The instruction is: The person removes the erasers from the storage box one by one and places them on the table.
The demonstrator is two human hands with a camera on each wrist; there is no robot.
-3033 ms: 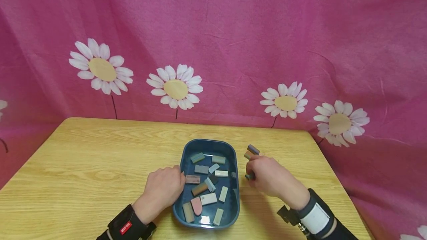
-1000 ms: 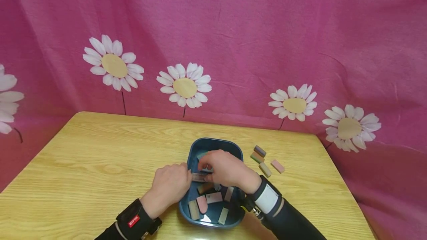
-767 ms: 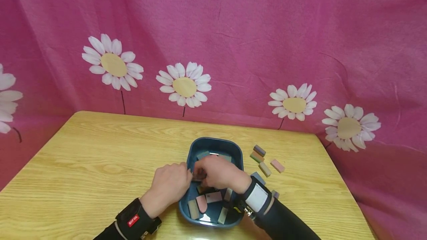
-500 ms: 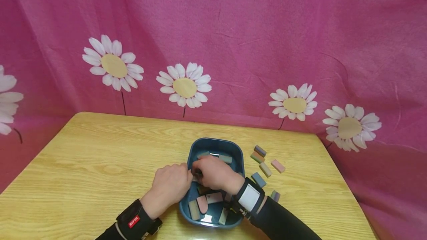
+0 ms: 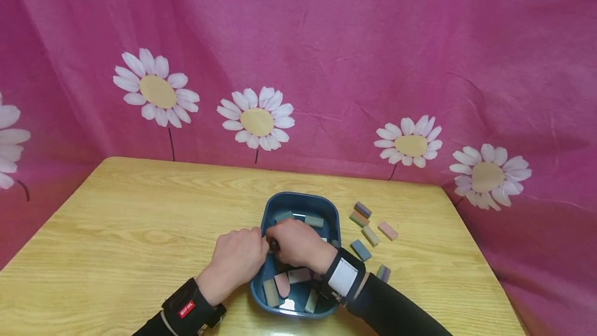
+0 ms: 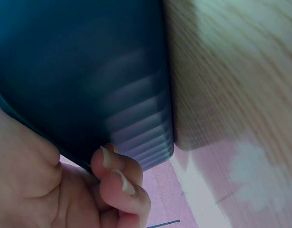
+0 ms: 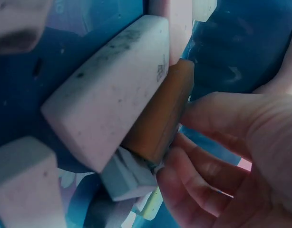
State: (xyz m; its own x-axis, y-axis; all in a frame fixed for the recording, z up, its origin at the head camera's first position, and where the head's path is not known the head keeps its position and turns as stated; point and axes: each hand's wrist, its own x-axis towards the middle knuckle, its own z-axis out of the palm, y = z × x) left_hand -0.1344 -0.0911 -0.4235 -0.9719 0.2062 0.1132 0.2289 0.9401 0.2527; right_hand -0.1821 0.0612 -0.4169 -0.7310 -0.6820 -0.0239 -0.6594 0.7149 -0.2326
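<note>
Inside a dark blue plastic tray (image 5: 298,196) lie several erasers, among them a white block (image 7: 112,90) with dark smudges and an orange-brown one (image 7: 160,114). My left hand (image 5: 239,261) grips the tray's left rim, its fingers curled under the edge outside (image 6: 122,185). Down in the tray, at its left wall, my right hand (image 5: 298,245) has thumb and fingers curled together around a reddish-brown eraser that they mostly hide. In the right wrist view the thumb (image 7: 210,111) is right beside the orange-brown eraser. A rounded pink eraser (image 5: 282,285) lies nearer the tray's front.
To the right of the tray, loose erasers lie on the wooden table (image 5: 163,211): purple (image 5: 362,209), orange-green (image 5: 359,219), beige (image 5: 370,236), pink (image 5: 388,231), blue (image 5: 361,250) and purple-green (image 5: 383,274). A pink cloth (image 5: 317,66) with daisies hangs behind.
Three seconds ago my right hand was over the table right of the tray. It has moved left into the tray and closed at the left wall. My left hand keeps its grip on the rim.
</note>
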